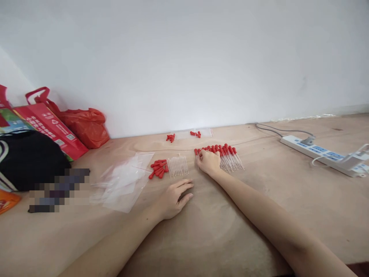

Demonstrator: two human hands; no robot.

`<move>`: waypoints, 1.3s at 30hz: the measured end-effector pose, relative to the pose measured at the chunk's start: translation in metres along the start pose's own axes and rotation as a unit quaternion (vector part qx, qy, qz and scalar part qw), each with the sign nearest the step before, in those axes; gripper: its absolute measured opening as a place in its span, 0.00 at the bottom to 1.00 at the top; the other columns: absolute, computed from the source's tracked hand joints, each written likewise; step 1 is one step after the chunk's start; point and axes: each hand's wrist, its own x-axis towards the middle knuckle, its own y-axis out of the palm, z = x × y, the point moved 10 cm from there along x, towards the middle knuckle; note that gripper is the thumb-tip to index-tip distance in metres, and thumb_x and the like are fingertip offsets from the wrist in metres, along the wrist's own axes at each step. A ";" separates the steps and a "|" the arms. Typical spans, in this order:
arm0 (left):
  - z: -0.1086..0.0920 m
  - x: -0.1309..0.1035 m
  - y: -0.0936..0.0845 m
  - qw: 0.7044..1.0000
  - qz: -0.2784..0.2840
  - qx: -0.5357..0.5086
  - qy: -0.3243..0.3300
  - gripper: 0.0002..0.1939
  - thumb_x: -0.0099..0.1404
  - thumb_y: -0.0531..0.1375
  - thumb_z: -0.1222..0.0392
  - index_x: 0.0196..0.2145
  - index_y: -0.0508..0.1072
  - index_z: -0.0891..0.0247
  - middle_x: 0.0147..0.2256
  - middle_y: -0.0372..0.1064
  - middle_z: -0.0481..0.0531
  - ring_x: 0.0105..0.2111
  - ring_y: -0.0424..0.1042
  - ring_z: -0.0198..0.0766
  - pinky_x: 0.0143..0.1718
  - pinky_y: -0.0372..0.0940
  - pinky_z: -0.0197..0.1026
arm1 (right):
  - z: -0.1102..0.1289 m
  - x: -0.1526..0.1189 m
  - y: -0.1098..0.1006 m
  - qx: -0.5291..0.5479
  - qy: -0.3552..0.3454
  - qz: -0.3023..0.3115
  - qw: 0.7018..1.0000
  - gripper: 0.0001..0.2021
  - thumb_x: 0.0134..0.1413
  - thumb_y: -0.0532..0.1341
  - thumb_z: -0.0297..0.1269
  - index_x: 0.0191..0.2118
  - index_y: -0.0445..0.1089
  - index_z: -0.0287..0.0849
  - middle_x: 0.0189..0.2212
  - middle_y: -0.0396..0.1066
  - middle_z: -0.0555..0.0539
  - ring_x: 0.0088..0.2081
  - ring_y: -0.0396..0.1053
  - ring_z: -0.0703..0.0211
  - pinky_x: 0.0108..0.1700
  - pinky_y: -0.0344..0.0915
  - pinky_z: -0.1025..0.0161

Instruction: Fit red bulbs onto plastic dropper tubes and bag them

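Against the wall (184, 69), at the left of the table (225, 238), lie a red plastic bag (89, 129), a red printed bag (52, 129) with white lettering and a black bag (31, 159) with pale stripes; an orange packet (7, 202) shows at the picture's edge. Near them is a dark object (60, 190), pixelated beyond recognition. Clear plastic bags (127, 179) lie flat and overlapping between it and a loose cluster of red bulbs (158, 168), which sits just beside a row of thin clear tubes (177, 166). Farther back, more red bulbs (170, 137) lie near a flat clear packet (204, 132) with some red pieces (196, 134) on or in it. On the right, well apart, a white power strip (319, 152) with blue sockets has a grey plug and cable (308, 140) and a white adapter (356, 157). The droppers (229, 156) lie side by side at the middle of the table, red bulbs toward the wall, clear slender stems fanning slightly toward the person. The right hand (209, 161) covers part of their left end, its grip drawn nearly closed at the leftmost dropper; whether it pinches or only touches that one, I cannot tell. The left hand (176, 198) rests empty on the table, near the tubes, fingers loosely bent and thumb apart.
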 end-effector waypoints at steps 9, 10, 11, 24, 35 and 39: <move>0.022 -0.014 -0.069 0.960 -0.224 0.151 -0.080 0.07 0.58 0.52 0.64 0.28 0.69 0.64 0.32 0.65 0.54 0.34 0.68 0.39 0.38 0.64 0.42 | 0.040 -0.012 0.008 -0.008 -0.012 0.081 0.997 0.13 0.48 0.53 0.39 0.31 0.72 0.38 0.33 0.72 0.39 0.38 0.67 0.52 0.41 0.48 0.57; 0.033 -0.018 -0.081 0.946 -0.240 0.182 -0.121 0.07 0.57 0.52 0.64 0.26 0.69 0.64 0.31 0.64 0.53 0.33 0.67 0.40 0.37 0.63 0.42 | 0.040 -0.011 0.010 -0.006 0.000 0.091 0.996 0.14 0.48 0.53 0.40 0.31 0.72 0.38 0.33 0.72 0.38 0.38 0.67 0.52 0.41 0.49 0.56; 0.045 -0.021 -0.091 0.933 -0.239 0.212 -0.164 0.06 0.56 0.52 0.64 0.26 0.68 0.64 0.30 0.64 0.53 0.32 0.67 0.40 0.37 0.63 0.42 | 0.040 -0.010 0.011 -0.004 0.011 0.100 0.995 0.14 0.48 0.53 0.40 0.32 0.72 0.37 0.34 0.72 0.38 0.38 0.67 0.52 0.42 0.49 0.56; 0.117 -0.042 -0.084 0.851 -0.007 0.314 -0.421 0.13 0.58 0.48 0.59 0.34 0.69 0.67 0.37 0.67 0.62 0.37 0.69 0.48 0.33 0.61 0.43 | 0.045 -0.006 0.021 0.002 0.036 0.133 0.990 0.13 0.48 0.53 0.38 0.33 0.71 0.36 0.34 0.72 0.37 0.36 0.69 0.52 0.44 0.49 0.54; 0.023 -0.018 -0.098 0.894 -0.201 0.369 -0.155 0.09 0.60 0.50 0.61 0.29 0.68 0.65 0.27 0.71 0.55 0.30 0.69 0.44 0.37 0.54 0.46 | 0.027 -0.021 -0.010 0.040 -0.075 0.095 0.992 0.13 0.56 0.47 0.33 0.41 0.63 0.32 0.38 0.69 0.37 0.38 0.66 0.55 0.37 0.56 0.62; -0.008 -0.005 -0.063 0.936 -0.211 0.282 -0.019 0.11 0.62 0.49 0.65 0.38 0.68 0.65 0.33 0.72 0.54 0.34 0.68 0.41 0.40 0.54 0.44 | 0.007 -0.055 -0.035 0.115 -0.260 0.017 0.959 0.10 0.57 0.45 0.31 0.37 0.62 0.37 0.31 0.68 0.44 0.31 0.64 0.60 0.40 0.56 0.61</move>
